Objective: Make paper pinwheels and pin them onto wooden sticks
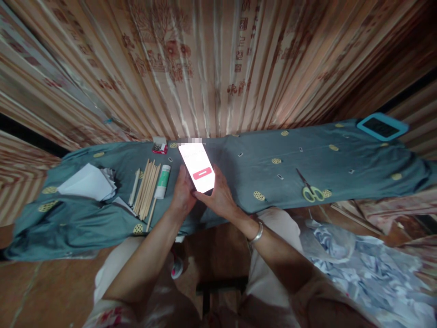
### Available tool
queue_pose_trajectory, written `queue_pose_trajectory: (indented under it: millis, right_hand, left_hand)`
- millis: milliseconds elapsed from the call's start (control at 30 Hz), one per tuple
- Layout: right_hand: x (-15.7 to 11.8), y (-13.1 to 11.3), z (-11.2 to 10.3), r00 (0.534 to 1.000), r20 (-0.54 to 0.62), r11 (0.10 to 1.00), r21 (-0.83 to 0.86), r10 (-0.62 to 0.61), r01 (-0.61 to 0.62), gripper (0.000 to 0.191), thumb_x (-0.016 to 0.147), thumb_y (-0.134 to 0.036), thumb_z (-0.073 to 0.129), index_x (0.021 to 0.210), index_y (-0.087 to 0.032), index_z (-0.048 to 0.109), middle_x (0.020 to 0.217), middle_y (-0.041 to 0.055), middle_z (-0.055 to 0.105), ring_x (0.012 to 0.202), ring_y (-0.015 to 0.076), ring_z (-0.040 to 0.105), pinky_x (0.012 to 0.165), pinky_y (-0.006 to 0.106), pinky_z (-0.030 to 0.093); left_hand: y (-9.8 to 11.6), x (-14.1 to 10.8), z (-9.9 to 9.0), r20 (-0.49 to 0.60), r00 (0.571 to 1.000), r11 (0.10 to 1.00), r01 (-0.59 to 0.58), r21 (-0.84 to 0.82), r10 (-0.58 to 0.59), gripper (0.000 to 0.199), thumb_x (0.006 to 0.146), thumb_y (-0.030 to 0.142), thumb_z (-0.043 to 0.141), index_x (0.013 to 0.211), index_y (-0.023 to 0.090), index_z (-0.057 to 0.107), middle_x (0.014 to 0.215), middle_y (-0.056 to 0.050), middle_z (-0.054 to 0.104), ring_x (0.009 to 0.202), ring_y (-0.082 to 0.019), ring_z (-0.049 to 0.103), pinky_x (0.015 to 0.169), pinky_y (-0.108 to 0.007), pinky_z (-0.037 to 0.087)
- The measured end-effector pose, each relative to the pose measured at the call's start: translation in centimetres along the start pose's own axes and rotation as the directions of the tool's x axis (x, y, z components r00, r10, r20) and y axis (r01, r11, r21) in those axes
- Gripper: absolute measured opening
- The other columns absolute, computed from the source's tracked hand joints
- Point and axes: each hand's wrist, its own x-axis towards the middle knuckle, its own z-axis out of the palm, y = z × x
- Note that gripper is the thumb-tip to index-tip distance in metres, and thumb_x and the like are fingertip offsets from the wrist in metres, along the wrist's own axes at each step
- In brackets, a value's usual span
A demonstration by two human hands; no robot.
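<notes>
Both hands hold a smartphone (196, 164) upright over the cloth-covered surface. Its lit white screen shows a red button near the bottom. My left hand (183, 193) wraps the phone's lower left side. My right hand (220, 191) grips its lower right side, with the thumb across the bottom edge. A glue stick (163, 181) with a green label lies just left of my left hand. Beside it are several thin wooden sticks (147, 189) and a pale rolled stick (134, 187). Behind these sits a small open red-and-white box (160, 146) of small metallic pieces.
Folded white paper (89, 182) lies at the left on the green cloth (239, 182). Scissors (310, 187) with yellow-green handles rest to the right. A blue-framed tablet (383, 126) is at the far right end. Plastic bags with crumpled pale material (368, 269) are on the floor; a curtain (211, 68) hangs behind.
</notes>
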Motion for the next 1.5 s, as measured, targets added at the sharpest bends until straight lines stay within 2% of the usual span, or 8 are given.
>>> queue_pose_trajectory:
  millis: [300, 467, 567, 667, 833, 1167, 1367, 1500]
  right_hand:
    - [-0.3, 0.0, -0.2, 0.998, -0.062, 0.999, -0.039, -0.012, 0.010, 0.102, 0.075, -0.050, 0.075, 0.153, -0.008, 0.023, 0.156, 0.0260, 0.036, 0.148, 0.0353, 0.033, 0.120, 0.057, 0.029]
    - [-0.7, -0.3, -0.1, 0.997, -0.077, 0.999, -0.049, 0.005, -0.008, 0.095, 0.078, -0.048, 0.072, 0.153, -0.010, 0.027, 0.154, 0.0243, 0.040, 0.145, 0.0344, 0.038, 0.119, 0.056, 0.032]
    - [-0.8, -0.7, -0.2, 0.998, -0.060, 0.997, -0.069, 0.028, -0.033, 0.092, 0.079, -0.045, 0.071, 0.151, -0.006, 0.029, 0.153, 0.0256, 0.042, 0.143, 0.0347, 0.041, 0.119, 0.054, 0.034]
    - [-0.9, -1.1, -0.3, 0.997, -0.058, 0.994, -0.092, 0.059, -0.064, 0.091, 0.078, -0.043, 0.071, 0.150, -0.005, 0.030, 0.152, 0.0263, 0.043, 0.142, 0.0356, 0.043, 0.118, 0.055, 0.035]
    - [-1.3, -1.1, -0.4, 0.995, -0.076, 0.994, -0.080, 0.063, -0.069, 0.091, 0.077, -0.044, 0.070, 0.151, -0.009, 0.030, 0.153, 0.0245, 0.043, 0.142, 0.0360, 0.044, 0.117, 0.057, 0.035]
    - [-3.3, -1.2, -0.7, 0.969, -0.235, 0.986, -0.129, 0.074, -0.106, 0.090, 0.074, -0.041, 0.072, 0.149, -0.008, 0.033, 0.147, 0.0236, 0.050, 0.136, 0.0351, 0.051, 0.112, 0.054, 0.042]
    - [-4.3, -1.6, -1.2, 0.948, -0.309, 0.980, -0.151, 0.081, -0.133, 0.088, 0.071, -0.039, 0.073, 0.145, -0.006, 0.038, 0.140, 0.0235, 0.057, 0.128, 0.0349, 0.057, 0.106, 0.051, 0.048]
    - [-4.8, -1.5, -1.5, 0.933, -0.356, 0.978, -0.173, 0.049, -0.118, 0.086, 0.071, -0.039, 0.073, 0.144, -0.010, 0.040, 0.136, 0.0202, 0.061, 0.124, 0.0339, 0.060, 0.103, 0.049, 0.050]
  left_hand:
    - [0.0, 0.4, -0.3, 0.000, 1.000, 1.000, -0.002, 0.007, 0.002, 0.045, 0.096, 0.055, 0.046, 0.113, 0.018, 0.066, 0.112, -0.010, 0.074, 0.112, -0.026, 0.068, 0.100, -0.041, 0.053]
    - [0.3, 0.1, -0.1, -0.006, 1.000, 1.000, 0.019, -0.009, -0.019, 0.043, 0.100, 0.051, 0.041, 0.110, 0.018, 0.066, 0.105, -0.008, 0.076, 0.108, -0.024, 0.070, 0.099, -0.039, 0.053]
    - [0.4, -0.1, 0.2, -0.017, 0.999, 0.999, 0.029, -0.027, -0.029, 0.044, 0.102, 0.046, 0.034, 0.108, 0.017, 0.066, 0.101, -0.008, 0.076, 0.107, -0.023, 0.070, 0.100, -0.039, 0.052]
    - [0.4, -0.2, 0.4, -0.012, 0.999, 0.999, 0.034, -0.031, -0.035, 0.046, 0.104, 0.044, 0.030, 0.107, 0.016, 0.067, 0.102, -0.008, 0.076, 0.108, -0.022, 0.070, 0.101, -0.038, 0.052]
    - [0.2, -0.4, 0.3, 0.022, 0.999, 0.999, 0.045, -0.018, -0.045, 0.047, 0.103, 0.048, 0.032, 0.109, 0.017, 0.067, 0.105, -0.008, 0.076, 0.110, -0.023, 0.069, 0.101, -0.038, 0.052]
    - [-0.7, -1.4, 0.8, 0.025, 0.994, 0.994, 0.107, -0.037, -0.106, 0.044, 0.098, 0.051, 0.044, 0.110, 0.016, 0.067, 0.101, -0.008, 0.077, 0.104, -0.024, 0.071, 0.100, -0.040, 0.053]
    - [-1.0, -2.3, 0.9, 0.065, 0.987, 0.989, 0.148, -0.018, -0.146, 0.046, 0.098, 0.051, 0.044, 0.113, 0.013, 0.067, 0.109, -0.010, 0.075, 0.108, -0.025, 0.069, 0.102, -0.039, 0.051]
    - [-1.0, -2.8, 1.3, 0.078, 0.983, 0.986, 0.164, 0.012, -0.164, 0.046, 0.099, 0.051, 0.043, 0.116, 0.015, 0.066, 0.113, -0.009, 0.075, 0.110, -0.024, 0.068, 0.100, -0.038, 0.052]
